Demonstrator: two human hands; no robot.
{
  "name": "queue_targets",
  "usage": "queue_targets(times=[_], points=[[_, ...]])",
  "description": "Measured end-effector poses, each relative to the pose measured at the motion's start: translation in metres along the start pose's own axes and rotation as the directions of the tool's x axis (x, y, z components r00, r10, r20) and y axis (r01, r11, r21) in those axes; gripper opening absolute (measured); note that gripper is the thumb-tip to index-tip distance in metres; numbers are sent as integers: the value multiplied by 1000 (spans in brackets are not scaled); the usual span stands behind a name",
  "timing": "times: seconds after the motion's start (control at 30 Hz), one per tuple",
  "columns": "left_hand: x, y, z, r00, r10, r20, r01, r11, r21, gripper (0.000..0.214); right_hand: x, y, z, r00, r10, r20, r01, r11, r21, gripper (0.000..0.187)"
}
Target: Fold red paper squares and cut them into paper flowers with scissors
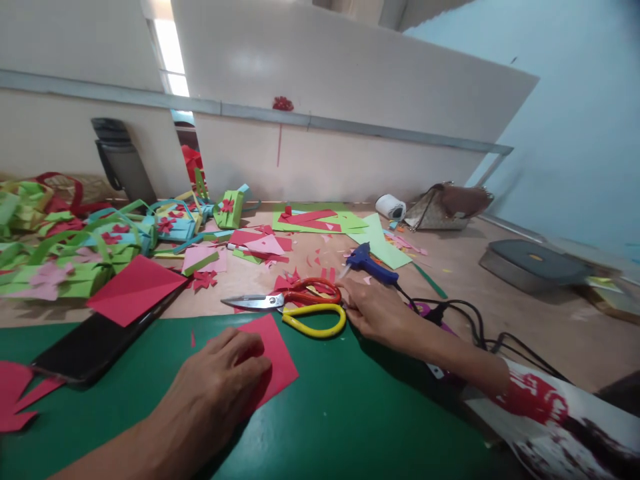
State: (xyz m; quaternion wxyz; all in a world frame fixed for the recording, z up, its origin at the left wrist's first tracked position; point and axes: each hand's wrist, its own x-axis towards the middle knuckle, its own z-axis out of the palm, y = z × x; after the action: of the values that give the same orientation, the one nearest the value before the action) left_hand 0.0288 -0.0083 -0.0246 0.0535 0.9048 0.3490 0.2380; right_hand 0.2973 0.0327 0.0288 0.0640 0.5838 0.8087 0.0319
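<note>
left hand: [220,377] flat, palm down on the red paper piece [274,360], fingers spread loosely and pressing it onto the green sheet [350,413]; grips nothing.
right hand: [373,310] stretched forward, fingertips touching the yellow handle loop of the scissors [295,305]; fingers loose, not yet through the loops or clamped on them.
scissors: lying flat just ahead of both hands, blades closed and pointing to the left, red loop beyond the yellow one.
red paper piece: under the left hand, its right corner showing; just short of the scissors.
step: looks like the reach for the scissors while the paper is pinned down, judged from the pose.
next move calls for: fingers into the loops and a lift clear of the paper scraps.
arm pose: left forearm comes in low from the bottom edge; right forearm angles in from the right, wrist low, printed sleeve [555,413] at the elbow.
glue gun: [370,262] blue, just beyond the right hand, cable trailing right.
phone: [95,347] dark, left of the left hand, a red sheet [135,288] overlapping it.
paper baskets: [75,247] piled far left, well apart from the hands.
</note>
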Motion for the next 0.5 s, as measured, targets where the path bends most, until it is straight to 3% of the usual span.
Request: queue_targets(times=[0.33,0.4,0.5], points=[[3,3,-2,1000,8,-14,-8,1000,-14,26,12,-3,-3,992,102,77,-98,994,-51,28],[2,3,-2,1000,2,-8,-2,1000,-4,26,12,-1,-7,987,156,44,-153,986,-65,28],[2,3,-1,1000,6,-24,-6,1000,-2,27,11,7,-21,962,252,-101,-261,961,-89,29]])
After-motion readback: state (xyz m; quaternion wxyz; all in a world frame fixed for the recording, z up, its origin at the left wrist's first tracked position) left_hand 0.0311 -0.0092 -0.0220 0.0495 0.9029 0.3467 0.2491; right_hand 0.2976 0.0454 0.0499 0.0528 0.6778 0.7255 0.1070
